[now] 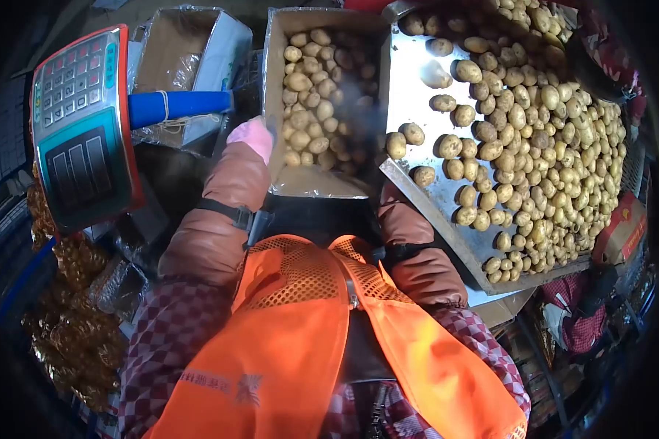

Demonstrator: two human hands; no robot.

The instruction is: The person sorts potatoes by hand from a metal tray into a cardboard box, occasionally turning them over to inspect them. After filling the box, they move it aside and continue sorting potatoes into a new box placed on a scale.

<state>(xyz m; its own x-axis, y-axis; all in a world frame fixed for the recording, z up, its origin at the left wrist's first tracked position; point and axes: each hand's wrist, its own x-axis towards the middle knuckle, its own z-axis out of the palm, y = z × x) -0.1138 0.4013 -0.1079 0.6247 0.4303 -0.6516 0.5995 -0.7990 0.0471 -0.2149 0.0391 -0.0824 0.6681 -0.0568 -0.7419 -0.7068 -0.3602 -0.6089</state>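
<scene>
A cardboard box [318,183] with a clear plastic liner stands in front of me, partly filled with potatoes [311,88]. My left hand [252,137], in a pink glove, is closed against the box's left wall; its fingertips are hidden. Only the brown sleeve of my right arm shows, at the box's right side, and the hand itself is hidden by shadow and the table edge. To the right, a metal sorting table [416,73] carries many loose potatoes [534,154], some lying apart near its left edge.
A digital scale display [88,124] on a blue post [183,106] rises at the left. Behind the post sits another lined box [172,51]. Filled net bags [77,322] lie at lower left. Another person's checked sleeve [611,51] shows at upper right, near a red carton [622,230].
</scene>
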